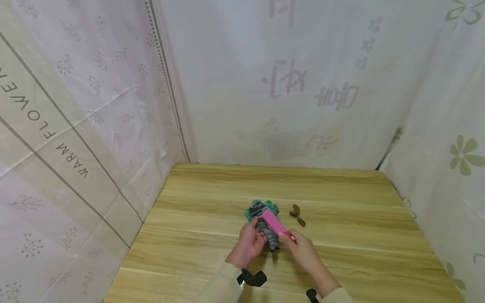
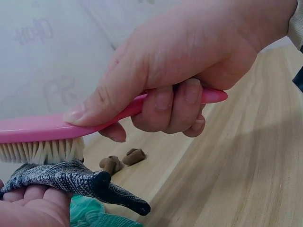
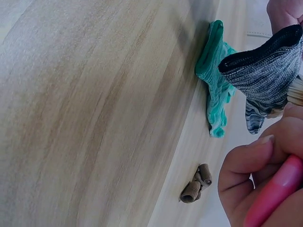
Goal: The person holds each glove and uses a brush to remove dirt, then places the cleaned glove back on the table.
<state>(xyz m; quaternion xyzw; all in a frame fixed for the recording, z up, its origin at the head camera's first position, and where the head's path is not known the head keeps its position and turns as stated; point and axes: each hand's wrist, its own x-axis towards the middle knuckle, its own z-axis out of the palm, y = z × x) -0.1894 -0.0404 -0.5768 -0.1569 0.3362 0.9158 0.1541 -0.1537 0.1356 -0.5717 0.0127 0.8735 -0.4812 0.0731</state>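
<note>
My left hand (image 1: 249, 243) holds a grey-and-black knitted glove (image 1: 268, 235) just above the table, its thumb on the near side and its fingers underneath. In my right hand (image 1: 304, 252) is a pink brush (image 1: 275, 221), gripped by its handle, the thumb lying along its back. Pale bristles (image 2: 42, 151) press against the grey glove's upper face in the left wrist view. Below and behind it, a green knitted glove (image 3: 210, 75) lies on the table. The grey glove's dark cuff (image 3: 265, 49) points toward me.
Several small brown curled pieces (image 1: 297, 213) lie on the wooden table (image 1: 197, 244), right of the gloves. Patterned curtains (image 1: 235, 105) enclose the table at the back and on both sides.
</note>
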